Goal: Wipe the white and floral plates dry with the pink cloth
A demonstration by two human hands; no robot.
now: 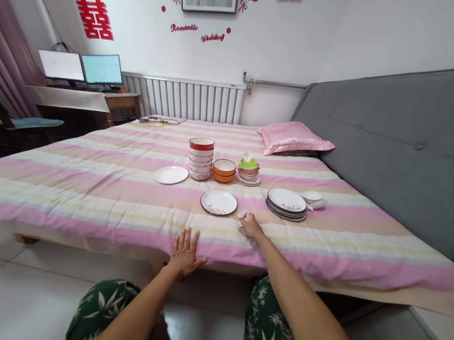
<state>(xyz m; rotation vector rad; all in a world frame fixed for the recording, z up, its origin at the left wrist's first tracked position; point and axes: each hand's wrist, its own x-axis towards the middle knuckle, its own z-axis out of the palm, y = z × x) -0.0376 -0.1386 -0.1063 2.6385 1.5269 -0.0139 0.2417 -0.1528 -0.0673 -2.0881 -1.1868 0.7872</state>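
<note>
My left hand [185, 252] lies flat on the near edge of the striped bedspread [121, 187], fingers spread, with nothing in it. My right hand [251, 227] is closed around a small whitish crumpled cloth [243, 215], mostly covered by the fingers. Just beyond both hands lies a white dark-rimmed plate [219, 202] with a floral pattern; my right hand is close to its right edge but apart from it. Farther right sits a stack of similar plates [286, 200]. A plain white plate [171, 175] lies to the left.
Behind the plates stand a tall stack of bowls [200, 160], orange bowls [224, 172] and a pile of small dishes [248, 170] topped by a green one. Small white dishes [312, 196] lie at the right. A pink pillow [294, 139] rests against the grey headboard [405, 135].
</note>
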